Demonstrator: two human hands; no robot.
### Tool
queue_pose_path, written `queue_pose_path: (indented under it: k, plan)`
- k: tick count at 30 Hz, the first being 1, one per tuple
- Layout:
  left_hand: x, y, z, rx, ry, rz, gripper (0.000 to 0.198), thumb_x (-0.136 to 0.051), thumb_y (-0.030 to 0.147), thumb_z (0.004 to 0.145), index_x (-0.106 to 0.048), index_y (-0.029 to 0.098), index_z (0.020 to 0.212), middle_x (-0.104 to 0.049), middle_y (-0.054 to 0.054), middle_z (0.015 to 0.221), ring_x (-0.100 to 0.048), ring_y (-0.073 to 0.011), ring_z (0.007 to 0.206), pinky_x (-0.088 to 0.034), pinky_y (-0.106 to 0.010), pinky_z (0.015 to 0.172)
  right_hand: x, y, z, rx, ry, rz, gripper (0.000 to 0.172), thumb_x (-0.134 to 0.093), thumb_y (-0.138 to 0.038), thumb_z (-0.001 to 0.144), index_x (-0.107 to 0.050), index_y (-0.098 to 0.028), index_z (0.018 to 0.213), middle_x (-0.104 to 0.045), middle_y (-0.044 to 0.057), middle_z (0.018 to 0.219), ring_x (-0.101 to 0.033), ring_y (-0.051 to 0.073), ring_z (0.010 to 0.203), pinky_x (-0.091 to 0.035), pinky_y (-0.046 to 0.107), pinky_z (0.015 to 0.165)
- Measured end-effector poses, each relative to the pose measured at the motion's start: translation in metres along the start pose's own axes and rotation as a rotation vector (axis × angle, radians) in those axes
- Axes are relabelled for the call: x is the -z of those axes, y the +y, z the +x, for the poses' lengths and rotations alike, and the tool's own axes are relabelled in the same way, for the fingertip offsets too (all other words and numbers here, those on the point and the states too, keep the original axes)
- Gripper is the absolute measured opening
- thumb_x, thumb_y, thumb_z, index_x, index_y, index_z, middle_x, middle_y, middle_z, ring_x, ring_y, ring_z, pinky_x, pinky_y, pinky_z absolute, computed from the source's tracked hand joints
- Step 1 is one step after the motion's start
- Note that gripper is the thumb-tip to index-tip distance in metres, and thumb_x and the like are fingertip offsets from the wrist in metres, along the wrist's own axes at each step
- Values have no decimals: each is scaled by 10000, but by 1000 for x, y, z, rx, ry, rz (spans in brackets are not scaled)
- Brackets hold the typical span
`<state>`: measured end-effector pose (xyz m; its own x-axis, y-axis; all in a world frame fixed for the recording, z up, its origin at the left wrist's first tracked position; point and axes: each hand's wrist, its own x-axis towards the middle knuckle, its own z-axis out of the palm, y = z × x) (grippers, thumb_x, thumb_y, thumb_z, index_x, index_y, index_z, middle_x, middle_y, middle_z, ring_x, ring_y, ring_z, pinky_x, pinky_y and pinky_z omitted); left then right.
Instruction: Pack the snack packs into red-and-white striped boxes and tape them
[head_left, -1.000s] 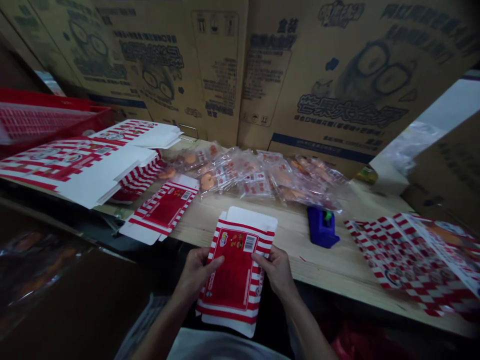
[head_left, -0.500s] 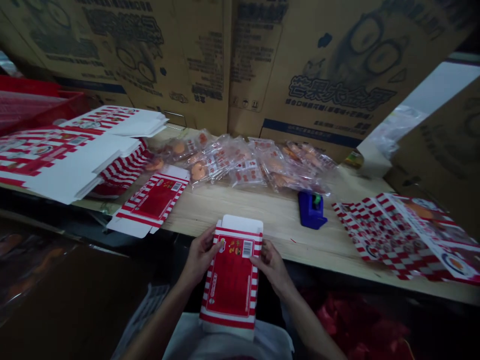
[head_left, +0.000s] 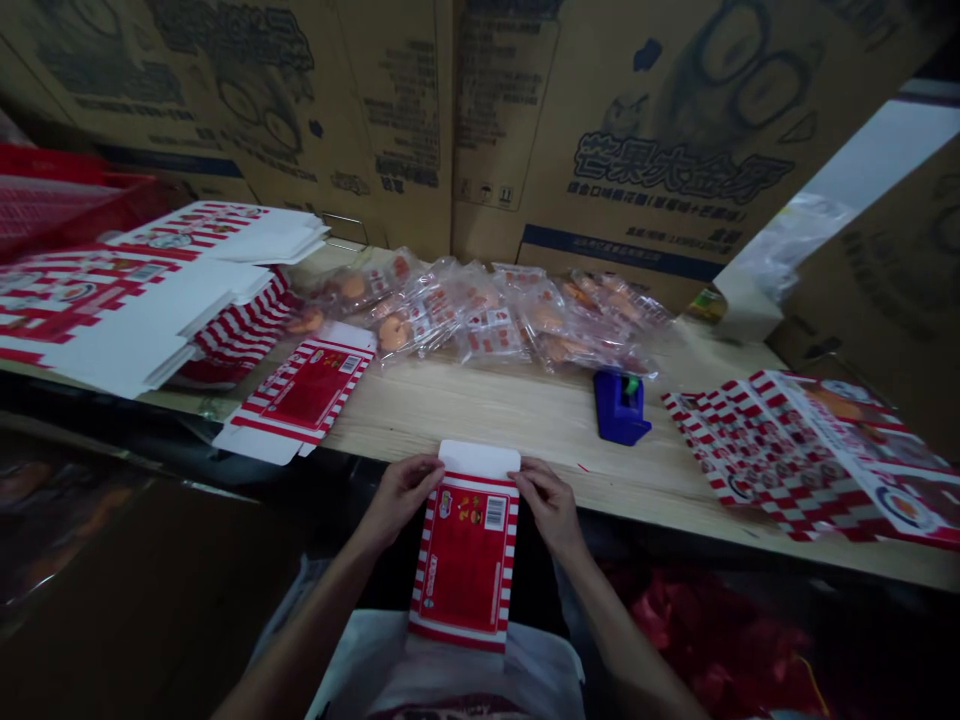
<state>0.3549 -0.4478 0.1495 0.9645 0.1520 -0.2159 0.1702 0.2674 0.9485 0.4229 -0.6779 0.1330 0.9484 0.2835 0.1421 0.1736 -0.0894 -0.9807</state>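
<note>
Hands (head_left: 407, 488) (head_left: 549, 500) moved to carton (head_left: 465, 565) top corners, near bench (head_left: 472, 405) edge.

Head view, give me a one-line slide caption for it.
Both hands hold a striped box near its top corners, before a bench with packets and a tape dispenser.

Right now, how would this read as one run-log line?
held: red-striped box, white end flap extended; left hand: pinching upper left corner; right hand: pinching upper right corner; on table: tape dispenser, clear packets
</note>
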Motion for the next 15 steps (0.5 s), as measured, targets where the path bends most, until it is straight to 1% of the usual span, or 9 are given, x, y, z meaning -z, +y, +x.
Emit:
queue_pose_path:
  k: [2, 4, 7, 8, 9, 10, 12, 14, 15]
  plan:
    - [-1, -6, 1, 8, 106, 1, 292, -790, 375, 667, -728, 138, 827, -736, -64, 829, -658, -183, 752, -518, -265, 694, -3, 0, -1, -18, -11, 20, 164, -668, -346, 806, -734, -218, 728, -685, 71, 962, -631, 215, 927, -508, 326, 808]
    - [-2, -10, 2, 15, 166, -9, 287, -811, 358, 621, -739, 141, 794, -736, -63, 824, -653, -186, 749, -511, -272, 697, -4, 0, -2, -84, -7, 99, 140, -692, -343, 785, -713, -228, 862, -681, 54, 920, -636, 189, 842, -515, 310, 756]
    - [0, -9, 3, -22, 150, 23, 218, -784, 335, 638, -727, 132, 694, -725, -78, 888, -645, -189, 791, -493, -265, 710, -3, -3, -2, -187, -44, 222, 422, -726, -359, 747, -606, -253, 1138, -672, 24, 888, -626, 158, 738, -521, 285, 686]
    - [0, -7, 3, -36, 134, 38, 210, -772, 328, 649, -711, 128, 658, -717, -78, 881, -638, -183, 782, -486, -258, 699, -2, -5, -1, -208, -77, 230, 454, -734, -369, 736, -593, -247, 1149, -669, 22, 884, -626, 157, 737, -521, 282, 683]
    - [1, -5, 3, -51, 119, 50, 203, -766, 317, 652, -693, 128, 648, -705, -70, 854, -629, -172, 760, -478, -250, 682, 0, -7, 0, -216, -109, 218, 428, -739, -376, 727, -607, -234, 1109, -665, 21, 873, -627, 160, 746, -520, 278, 688]
    - [1, -3, 4, -67, 107, 59, 189, -764, 301, 653, -684, 132, 680, -686, -52, 811, -616, -157, 728, -470, -240, 660, 2, -9, 1, -213, -134, 189, 368, -740, -378, 726, -627, -222, 1039, -659, 18, 852, -625, 160, 748, -516, 271, 687]
    - [3, 1, 5, -109, 77, 83, 239, -754, 265, 668, -673, 159, 867, -629, -2, 741, -585, -130, 683, -453, -220, 628, 4, -11, 2, -186, -167, 115, 243, -727, -367, 742, -637, -208, 903, -639, 7, 800, -612, 152, 725, -499, 252, 663]
    - [7, 4, 6, -154, 7, 154, 343, -719, 255, 719, -640, 188, 1046, -591, 17, 738, -564, -119, 681, -442, -209, 621, 6, -12, 1, -135, -176, 31, 174, -699, -355, 775, -630, -201, 814, -617, 0, 747, -590, 143, 687, -478, 240, 631]
    - [9, 5, 7, -174, -45, 216, 321, -690, 261, 754, -646, 189, 1063, -585, 9, 745, -560, -121, 689, -440, -210, 624, 7, -12, 1, -109, -178, -7, 165, -681, -355, 794, -629, -198, 788, -614, 2, 734, -584, 143, 679, -473, 240, 626]
